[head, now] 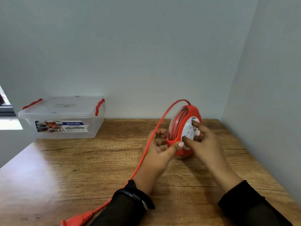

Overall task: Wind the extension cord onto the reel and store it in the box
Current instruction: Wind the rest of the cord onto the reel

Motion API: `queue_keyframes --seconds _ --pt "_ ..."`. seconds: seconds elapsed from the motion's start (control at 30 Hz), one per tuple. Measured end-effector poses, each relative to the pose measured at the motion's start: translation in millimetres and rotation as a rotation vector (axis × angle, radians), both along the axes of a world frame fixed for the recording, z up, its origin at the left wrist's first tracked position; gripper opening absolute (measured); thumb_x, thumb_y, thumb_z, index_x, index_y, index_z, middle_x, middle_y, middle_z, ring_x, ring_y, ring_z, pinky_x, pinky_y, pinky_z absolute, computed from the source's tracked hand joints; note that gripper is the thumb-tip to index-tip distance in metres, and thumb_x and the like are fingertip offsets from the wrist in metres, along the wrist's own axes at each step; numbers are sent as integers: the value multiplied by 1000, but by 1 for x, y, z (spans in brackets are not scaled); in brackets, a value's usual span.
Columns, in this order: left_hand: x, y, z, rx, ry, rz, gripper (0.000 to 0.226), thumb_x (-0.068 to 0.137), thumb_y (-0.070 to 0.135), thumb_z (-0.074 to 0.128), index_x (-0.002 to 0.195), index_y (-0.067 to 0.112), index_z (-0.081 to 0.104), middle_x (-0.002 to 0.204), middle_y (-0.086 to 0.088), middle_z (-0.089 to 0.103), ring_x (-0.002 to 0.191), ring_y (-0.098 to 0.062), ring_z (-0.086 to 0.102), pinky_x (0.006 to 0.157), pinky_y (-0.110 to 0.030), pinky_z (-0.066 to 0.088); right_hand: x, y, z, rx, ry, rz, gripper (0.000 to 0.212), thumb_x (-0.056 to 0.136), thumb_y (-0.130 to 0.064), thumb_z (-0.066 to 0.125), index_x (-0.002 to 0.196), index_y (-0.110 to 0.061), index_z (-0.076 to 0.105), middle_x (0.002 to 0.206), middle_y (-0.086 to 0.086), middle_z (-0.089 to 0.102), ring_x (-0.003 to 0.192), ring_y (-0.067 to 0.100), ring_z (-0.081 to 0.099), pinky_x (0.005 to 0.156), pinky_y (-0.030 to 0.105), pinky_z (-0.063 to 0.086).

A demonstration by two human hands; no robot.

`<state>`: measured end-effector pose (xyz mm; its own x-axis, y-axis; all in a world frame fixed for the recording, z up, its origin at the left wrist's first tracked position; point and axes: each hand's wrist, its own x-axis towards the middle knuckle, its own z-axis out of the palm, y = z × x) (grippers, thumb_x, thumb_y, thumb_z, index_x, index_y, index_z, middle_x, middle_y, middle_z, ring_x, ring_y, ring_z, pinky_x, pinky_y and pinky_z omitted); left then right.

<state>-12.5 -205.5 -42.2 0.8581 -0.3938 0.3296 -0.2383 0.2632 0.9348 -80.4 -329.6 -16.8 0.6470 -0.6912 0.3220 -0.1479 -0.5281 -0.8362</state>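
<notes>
A red extension reel [180, 126] with a white socket face stands on edge on the wooden table [81, 168]. My left hand [158, 149] grips its lower left rim, thumb on the front. My right hand [203, 141] presses its fingers on the white face. The red cord [156, 132] leaves the reel's top, arcs down past my left wrist and ends in a red plug [78, 217] near the table's front edge. Coils of cord show inside the reel. A clear plastic box [65, 118] with red latches and its lid on sits at the back left.
Grey walls close off the back and the right side of the table. The box overhangs the table's left back corner. A window edge shows at the far left.
</notes>
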Motion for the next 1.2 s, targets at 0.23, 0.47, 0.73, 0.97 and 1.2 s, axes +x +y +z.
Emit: queue_keyframes --seconds 0.23,0.47,0.73,0.97,1.2 --pt "7 10 11 -12 10 48 27 67 20 87 89 23 70 70 -6 58 65 -17 56 62 -33 49 -4 -8 1 -814 197 -38 61 71 -32 71 127 -44 52 92 1 71 77 27 54 66 34 45" --pt "8 16 15 27 142 -44 29 76 4 78 99 12 64 69 6 70 49 -20 69 45 -25 54 -2 -9 0 -987 170 -61 57 68 -36 71 121 -45 55 84 -5 71 75 25 57 67 35 37" --pt "3 7 9 14 144 -30 35 76 4 78 101 20 59 90 -29 68 63 -40 69 52 -28 53 -4 6 0 -492 52 -84 57 65 -41 73 119 -50 56 95 -2 72 91 23 65 88 42 46" --pt "-1 -7 -4 50 108 -15 41 63 12 79 86 42 60 77 -5 69 73 -26 69 64 -36 57 8 6 -5 368 -231 -27 49 64 -32 82 108 -30 61 104 -6 68 95 14 65 78 29 52" --pt "-4 -4 -2 50 13 10 37 73 0 77 86 28 56 79 -8 70 77 -30 73 69 -40 60 8 3 5 919 -73 100 27 81 -48 62 89 -23 56 63 1 66 31 6 35 41 19 22"
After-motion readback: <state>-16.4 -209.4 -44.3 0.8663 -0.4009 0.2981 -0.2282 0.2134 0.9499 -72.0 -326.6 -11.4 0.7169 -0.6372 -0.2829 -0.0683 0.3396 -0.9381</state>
